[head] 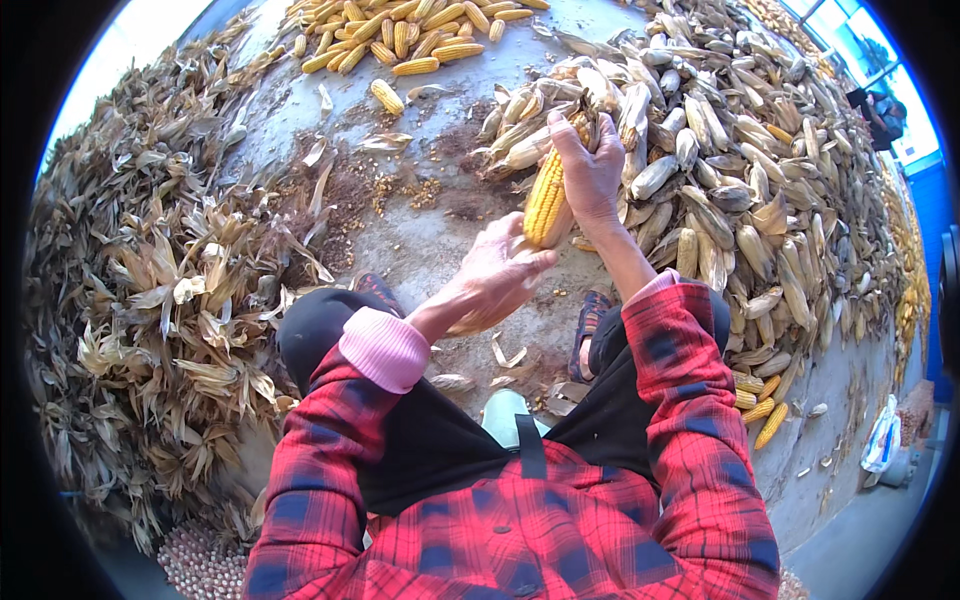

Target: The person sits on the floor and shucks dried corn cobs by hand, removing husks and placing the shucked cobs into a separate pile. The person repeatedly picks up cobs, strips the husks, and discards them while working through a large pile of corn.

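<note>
My right hand [592, 176] is closed around the upper end of a yellow corn cob [547, 199], which tilts down to the left in front of me. Most of its kernels are bare, and some dark husk or silk shows at the top end. My left hand [499, 274] is just below the cob's lower end, its fingers bent and slightly blurred. Whether it grips a strip of husk is hard to tell. Unhusked corn ears [652, 178] lie heaped right behind my right hand.
Loose dry husks [172, 292] form a large pile at the left. Husked yellow cobs [416, 37] lie at the top, with one cob [387, 97] apart. Scattered kernels [424, 193] are on the concrete floor. A white plastic bag [881, 435] stands far right.
</note>
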{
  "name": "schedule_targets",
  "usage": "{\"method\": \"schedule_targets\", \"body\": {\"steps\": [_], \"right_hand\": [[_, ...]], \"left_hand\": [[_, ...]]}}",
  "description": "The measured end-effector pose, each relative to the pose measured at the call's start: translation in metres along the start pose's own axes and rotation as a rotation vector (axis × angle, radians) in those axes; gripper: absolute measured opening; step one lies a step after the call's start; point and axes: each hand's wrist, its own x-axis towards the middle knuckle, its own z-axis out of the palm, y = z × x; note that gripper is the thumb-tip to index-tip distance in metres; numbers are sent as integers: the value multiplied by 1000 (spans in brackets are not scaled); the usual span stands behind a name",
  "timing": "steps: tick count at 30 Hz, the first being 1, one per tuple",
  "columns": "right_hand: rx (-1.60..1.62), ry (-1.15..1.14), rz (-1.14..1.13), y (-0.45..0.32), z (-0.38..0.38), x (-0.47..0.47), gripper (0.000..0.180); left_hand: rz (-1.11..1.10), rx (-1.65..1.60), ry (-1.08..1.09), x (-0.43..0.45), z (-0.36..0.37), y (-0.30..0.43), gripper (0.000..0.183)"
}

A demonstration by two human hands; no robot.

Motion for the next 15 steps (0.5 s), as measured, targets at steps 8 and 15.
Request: {"method": "schedule_targets", "body": {"steps": [8, 15], "right_hand": [[187, -114, 236, -9, 5, -3, 33], [629, -168, 456, -3, -8, 1, 24]], "left_hand": [[-76, -357, 142, -1, 14, -12, 21], [-159, -382, 113, -7, 3, -8, 19]]}}
